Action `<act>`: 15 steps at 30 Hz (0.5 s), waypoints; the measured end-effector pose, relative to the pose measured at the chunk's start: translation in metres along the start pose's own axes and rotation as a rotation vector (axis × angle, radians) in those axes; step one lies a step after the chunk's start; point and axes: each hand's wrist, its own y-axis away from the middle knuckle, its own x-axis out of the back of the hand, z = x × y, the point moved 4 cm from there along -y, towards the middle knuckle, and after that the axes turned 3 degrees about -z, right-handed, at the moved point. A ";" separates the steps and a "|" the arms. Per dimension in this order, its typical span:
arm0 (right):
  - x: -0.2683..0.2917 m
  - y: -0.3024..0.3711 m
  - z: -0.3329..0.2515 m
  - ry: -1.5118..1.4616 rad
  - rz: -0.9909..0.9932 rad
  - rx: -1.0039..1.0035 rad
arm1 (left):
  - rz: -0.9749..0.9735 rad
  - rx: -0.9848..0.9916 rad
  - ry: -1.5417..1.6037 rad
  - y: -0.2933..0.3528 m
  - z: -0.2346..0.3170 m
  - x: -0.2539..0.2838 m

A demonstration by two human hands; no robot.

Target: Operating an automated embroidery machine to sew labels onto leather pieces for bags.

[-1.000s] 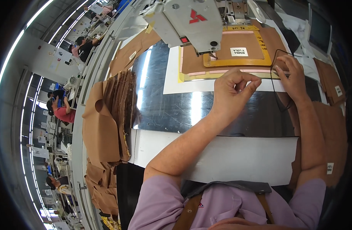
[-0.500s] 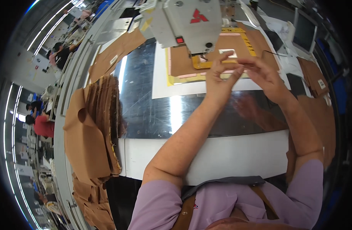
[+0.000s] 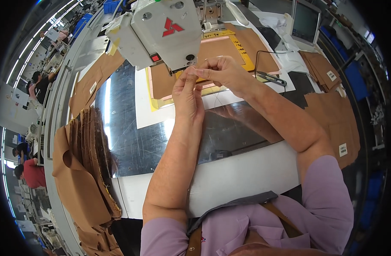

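Observation:
Under the head of a white sewing machine (image 3: 165, 36), my two hands meet with their fingertips together. My left hand (image 3: 188, 96) is closed in a pinch, its thumb and forefinger pointing up. From the right, my right hand (image 3: 225, 73) pinches at the same spot, fingers curled. Between them is a fine thread (image 3: 217, 99), a faint strand of which shows below my right hand; its ends are too small to make out. Behind the hands lies a yellow frame (image 3: 243, 52) over brown fabric (image 3: 162, 81), on a white sheet (image 3: 145, 115). The machine's needle area is mostly hidden.
Black-handled thread snips (image 3: 271, 78) lie right of the frame. A stack of brown pieces (image 3: 78, 170) hangs at the left edge of the shiny metal plate (image 3: 131, 141). More brown pieces (image 3: 332, 115) lie at the right, below a monitor (image 3: 305, 23).
My hands have come together into a pinch, closer to the machine head; before, their fingers were looser and more spread. The view has shifted, and the snips now show beside the frame.

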 end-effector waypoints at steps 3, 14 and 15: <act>0.014 -0.009 0.004 0.024 0.022 0.085 | 0.085 0.057 0.009 -0.001 0.000 0.003; 0.043 -0.005 0.003 0.384 0.176 0.080 | 0.061 0.189 -0.056 -0.001 -0.010 0.001; 0.046 -0.007 0.005 0.439 0.192 0.080 | 0.118 0.179 -0.040 -0.002 -0.010 0.004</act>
